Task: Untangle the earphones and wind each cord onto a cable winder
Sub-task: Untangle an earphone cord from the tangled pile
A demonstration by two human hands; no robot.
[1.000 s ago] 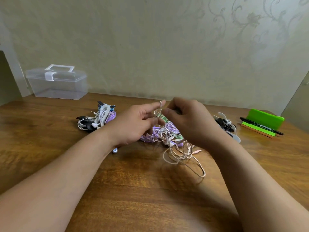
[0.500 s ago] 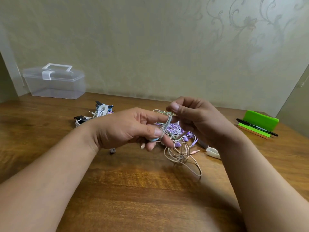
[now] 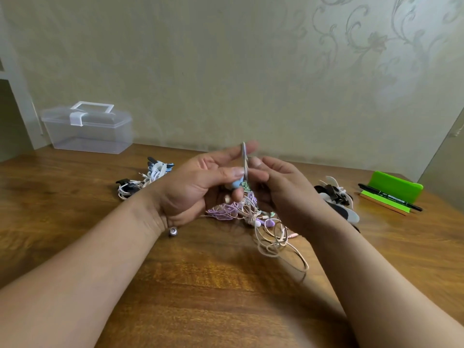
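A tangle of earphone cords, purple, beige and green, lies mid-table. My left hand holds a light blue cable winder upright between thumb and fingers, with beige cord wrapped along its edge. My right hand pinches that beige cord right beside the winder; the rest of the cord hangs in loose loops down to the table. Behind my left wrist sits a pile of wound earphones. A heap of spare black and white winders lies behind my right wrist.
A clear plastic box with a white latch stands at the back left by the wall. A green stand with a black pen sits at the far right. A small earbud lies under my left wrist. Wooden table.
My left hand has turned the winder upright and raised it a little. My right hand has come in close against it, pinching the beige cord.
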